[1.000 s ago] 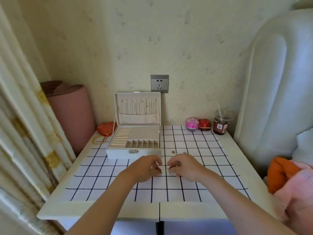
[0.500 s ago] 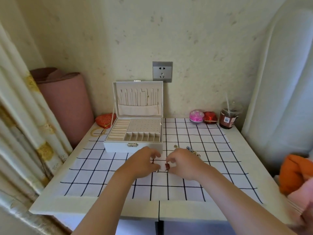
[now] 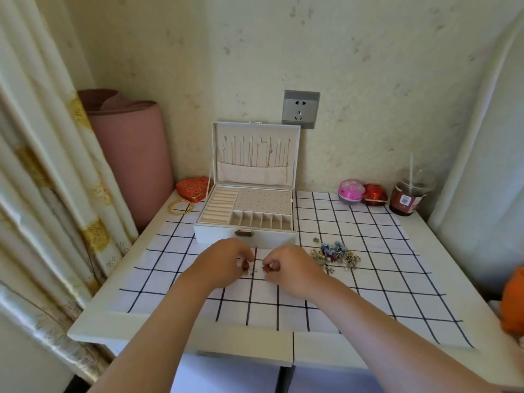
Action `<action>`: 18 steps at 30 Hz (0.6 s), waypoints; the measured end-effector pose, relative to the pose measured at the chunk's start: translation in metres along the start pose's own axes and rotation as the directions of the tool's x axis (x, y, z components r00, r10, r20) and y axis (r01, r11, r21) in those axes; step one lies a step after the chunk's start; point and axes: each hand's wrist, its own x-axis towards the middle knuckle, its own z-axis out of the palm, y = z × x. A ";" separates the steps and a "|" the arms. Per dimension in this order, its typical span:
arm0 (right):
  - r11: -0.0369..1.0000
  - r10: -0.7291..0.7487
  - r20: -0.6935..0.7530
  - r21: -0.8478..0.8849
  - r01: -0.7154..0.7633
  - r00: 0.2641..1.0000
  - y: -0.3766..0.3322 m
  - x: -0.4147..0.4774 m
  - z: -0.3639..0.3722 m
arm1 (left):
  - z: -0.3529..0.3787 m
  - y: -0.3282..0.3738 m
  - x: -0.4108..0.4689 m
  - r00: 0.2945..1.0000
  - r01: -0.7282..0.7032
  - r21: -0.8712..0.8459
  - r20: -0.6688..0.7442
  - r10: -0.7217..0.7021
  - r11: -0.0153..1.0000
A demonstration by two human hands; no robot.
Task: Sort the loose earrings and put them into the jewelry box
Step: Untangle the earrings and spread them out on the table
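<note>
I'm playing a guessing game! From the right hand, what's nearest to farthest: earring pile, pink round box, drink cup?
1. Earring pile, just right of the right hand.
2. Pink round box, back by the wall.
3. Drink cup, far back-right corner.

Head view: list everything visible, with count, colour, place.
jewelry box: one, white, open, back of cloth
loose earrings: heap, blue, silver, gold, cloth right of box front
small red earrings: two, one pinched in each hand
checked cloth: one, white, dark grid, on table
table: one, white
bangles: few, gold, left of box
pouch: one, red, behind bangles
round case: one, pink, back right
small box: one, red, beside round case
drink cup: one, brown, back right corner
wall socket: one, grey, above box
rolled mat: one, pink, left of table
left hand: one, pinching earring, before box
right hand: one, pinching earring, beside it
</note>
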 end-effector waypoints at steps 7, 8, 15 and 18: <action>0.999 0.032 0.029 0.029 -0.032 0.999 -0.020 0.024 0.016 | 0.004 -0.024 -0.010 0.996 -0.053 -0.123 -0.083 0.043 0.991; 0.999 0.038 0.035 0.027 -0.039 0.999 -0.021 0.024 0.015 | 0.006 -0.024 -0.009 0.995 -0.052 -0.122 -0.094 0.041 0.991; 0.987 0.097 -0.043 0.132 -0.090 0.994 -0.031 0.029 0.029 | -0.005 -0.045 -0.016 0.993 0.049 -0.125 -0.105 -0.062 0.991; 0.982 0.095 -0.096 0.175 -0.077 0.991 -0.045 0.032 0.041 | -0.010 -0.055 -0.024 0.989 0.077 -0.141 -0.112 -0.093 0.987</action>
